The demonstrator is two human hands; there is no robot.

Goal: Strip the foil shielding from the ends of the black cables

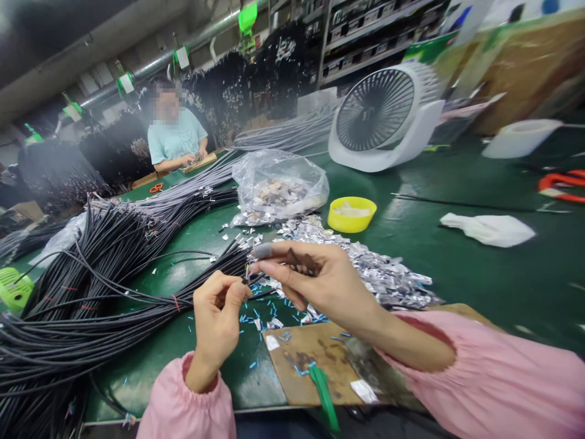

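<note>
My left hand is closed in a pinch on the end of a black cable that runs off to the left into a big bundle. My right hand is just to its right, fingers pinched together on the same cable end, with a grey cap on one fingertip. What the right fingers hold besides the cable end is too small to make out. Both hands hover over a brown board near the table's front edge. A pile of silver foil scraps lies right behind my right hand.
Black cable bundles cover the left of the green table. Behind the foil sit a clear bag of scraps, a yellow bowl and a white fan. White crumpled paper lies right. Another person works at the far end.
</note>
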